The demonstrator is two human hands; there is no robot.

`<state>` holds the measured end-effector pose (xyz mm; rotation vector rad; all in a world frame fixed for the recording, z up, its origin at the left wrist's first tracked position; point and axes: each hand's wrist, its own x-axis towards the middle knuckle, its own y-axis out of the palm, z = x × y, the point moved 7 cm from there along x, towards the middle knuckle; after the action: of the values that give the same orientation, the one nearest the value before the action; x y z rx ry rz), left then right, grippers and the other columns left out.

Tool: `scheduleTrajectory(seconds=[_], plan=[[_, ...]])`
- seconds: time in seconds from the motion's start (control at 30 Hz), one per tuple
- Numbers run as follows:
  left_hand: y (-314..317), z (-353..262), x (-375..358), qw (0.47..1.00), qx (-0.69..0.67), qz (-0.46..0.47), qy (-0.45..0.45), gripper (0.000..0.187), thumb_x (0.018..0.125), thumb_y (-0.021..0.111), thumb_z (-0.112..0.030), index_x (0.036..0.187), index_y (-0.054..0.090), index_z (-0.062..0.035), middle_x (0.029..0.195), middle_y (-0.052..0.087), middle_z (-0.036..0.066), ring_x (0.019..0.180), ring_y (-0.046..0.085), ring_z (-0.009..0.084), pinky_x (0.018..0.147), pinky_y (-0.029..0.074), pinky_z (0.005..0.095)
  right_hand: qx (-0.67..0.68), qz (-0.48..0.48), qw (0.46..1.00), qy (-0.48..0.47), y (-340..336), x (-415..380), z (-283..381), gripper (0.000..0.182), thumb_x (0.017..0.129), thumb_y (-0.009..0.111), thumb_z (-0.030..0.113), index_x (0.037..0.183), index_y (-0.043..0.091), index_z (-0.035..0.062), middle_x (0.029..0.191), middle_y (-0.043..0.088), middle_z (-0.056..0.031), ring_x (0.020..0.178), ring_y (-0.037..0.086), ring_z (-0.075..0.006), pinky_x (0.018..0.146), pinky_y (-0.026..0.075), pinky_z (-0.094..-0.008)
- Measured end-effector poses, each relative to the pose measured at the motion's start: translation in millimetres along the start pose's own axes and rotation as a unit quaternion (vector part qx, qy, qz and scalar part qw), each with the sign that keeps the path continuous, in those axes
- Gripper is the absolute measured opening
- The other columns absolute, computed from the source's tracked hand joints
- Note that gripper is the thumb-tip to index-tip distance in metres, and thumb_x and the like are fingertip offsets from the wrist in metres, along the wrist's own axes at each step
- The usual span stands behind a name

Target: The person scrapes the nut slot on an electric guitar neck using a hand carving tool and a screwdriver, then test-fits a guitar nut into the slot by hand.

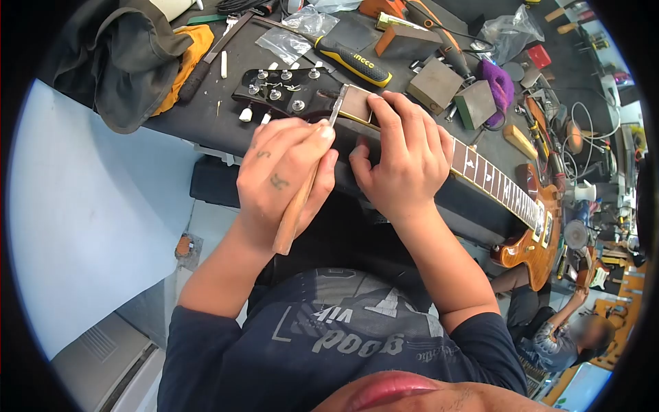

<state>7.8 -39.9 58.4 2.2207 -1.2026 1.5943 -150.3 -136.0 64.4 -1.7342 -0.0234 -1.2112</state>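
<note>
An electric guitar lies across the bench, its black headstock (278, 90) at the left, its inlaid fretboard (491, 180) running down right to the amber body (532, 255). My left hand (285, 168) is closed round the wooden handle of a small file-like tool (295, 209). The tool's metal end points up at the nut end of the neck, beside the headstock. My right hand (405, 151) rests on the neck near the first frets, fingers over the strip and thumb at the near edge, holding it.
Behind the neck lie a yellow-black INGCO screwdriver (353, 63), sanding blocks (434, 84), a purple cloth (495, 89) and a wood-handled tool (520, 141). Dark and orange cloths (134, 65) hang at the left edge. Another person (552, 340) sits at lower right.
</note>
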Motion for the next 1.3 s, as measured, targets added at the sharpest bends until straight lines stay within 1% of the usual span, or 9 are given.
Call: scheduleTrajectory(seconds=[0.27,0.37,0.47,0.57,0.67,0.77,0.97,1.17,1.3], plan=[[1.8,2.6,4.7,1.000,-0.015,-0.012,0.001,0.046,0.087,0.088,0.010,0.131,0.077,0.0008,0.116,0.082,0.020,0.100,0.078,0.0380,0.092,0.064,0.0469,0.000,-0.005,1.000,-0.001,-0.5,1.4,0.3,0.058,0.080,0.080,0.021,0.138,0.080,0.0167,0.135,0.078,-0.0045,0.120,0.076,-0.0272,0.104,0.051,-0.0443],[-0.6,-1.7,0.1,1.000,0.001,0.011,-0.005,0.038,0.097,0.079,0.011,0.134,0.073,0.0013,0.117,0.085,0.023,0.103,0.080,0.0389,0.093,0.066,0.0477,-0.001,-0.005,1.000,-0.003,-1.3,2.9,-0.2,0.058,0.079,0.080,0.021,0.137,0.080,0.0167,0.135,0.077,-0.0045,0.120,0.076,-0.0274,0.104,0.051,-0.0444],[-1.5,-6.4,-0.6,1.000,0.009,0.010,0.008,0.039,0.097,0.079,0.012,0.134,0.073,0.0014,0.117,0.085,0.022,0.101,0.080,0.0386,0.092,0.066,0.0473,0.003,-0.005,1.000,-0.005,-1.6,3.0,-0.2,0.058,0.079,0.081,0.021,0.137,0.080,0.0170,0.135,0.077,-0.0043,0.120,0.076,-0.0275,0.104,0.051,-0.0447],[1.8,1.4,2.2,1.000,-0.010,-0.018,0.004,0.046,0.088,0.089,0.008,0.132,0.077,0.0006,0.114,0.082,0.019,0.098,0.078,0.0368,0.090,0.064,0.0470,0.004,-0.003,1.000,-0.002,-1.0,2.1,0.0,0.058,0.079,0.081,0.022,0.137,0.079,0.0169,0.135,0.077,-0.0041,0.120,0.076,-0.0273,0.104,0.051,-0.0449],[2.0,3.2,1.7,1.000,-0.016,-0.014,-0.011,0.047,0.087,0.089,0.008,0.132,0.077,0.0002,0.116,0.083,0.019,0.099,0.078,0.0371,0.090,0.064,0.0477,0.000,-0.001,1.000,0.001,0.1,1.0,0.3,0.059,0.079,0.081,0.022,0.137,0.079,0.0168,0.135,0.077,-0.0039,0.120,0.076,-0.0272,0.104,0.051,-0.0450],[-0.9,-2.8,-2.8,1.000,0.001,0.009,0.007,0.041,0.096,0.080,0.013,0.134,0.073,0.0022,0.117,0.084,0.023,0.102,0.080,0.0390,0.092,0.066,0.0478,-0.001,-0.001,1.000,-0.001,0.3,1.3,-0.1,0.059,0.078,0.081,0.022,0.137,0.079,0.0173,0.135,0.077,-0.0034,0.120,0.076,-0.0270,0.104,0.051,-0.0450],[-0.5,-3.4,-0.4,1.000,-0.004,-0.011,0.012,0.046,0.088,0.089,0.006,0.131,0.077,0.0001,0.116,0.082,0.018,0.100,0.078,0.0375,0.091,0.063,0.0479,0.000,-0.006,1.000,-0.004,0.6,1.5,-0.1,0.060,0.078,0.082,0.023,0.137,0.079,0.0186,0.135,0.077,-0.0029,0.121,0.076,-0.0268,0.104,0.051,-0.0447],[-1.3,-2.9,5.2,1.000,-0.002,0.009,0.005,0.038,0.095,0.081,0.012,0.131,0.074,0.0027,0.113,0.084,0.022,0.099,0.080,0.0395,0.092,0.066,0.0493,-0.001,-0.003,1.000,-0.001,0.4,1.7,0.6,0.060,0.078,0.082,0.023,0.138,0.079,0.0187,0.136,0.077,-0.0030,0.121,0.076,-0.0267,0.104,0.051,-0.0448],[-3.5,-3.7,-3.4,1.000,-0.006,-0.013,0.009,0.042,0.088,0.088,0.007,0.128,0.078,0.0016,0.115,0.082,0.019,0.099,0.078,0.0374,0.091,0.063,0.0478,0.000,-0.001,1.000,-0.005,-1.3,2.5,0.3,0.060,0.078,0.082,0.023,0.138,0.079,0.0185,0.137,0.076,-0.0029,0.121,0.076,-0.0268,0.104,0.050,-0.0448]])
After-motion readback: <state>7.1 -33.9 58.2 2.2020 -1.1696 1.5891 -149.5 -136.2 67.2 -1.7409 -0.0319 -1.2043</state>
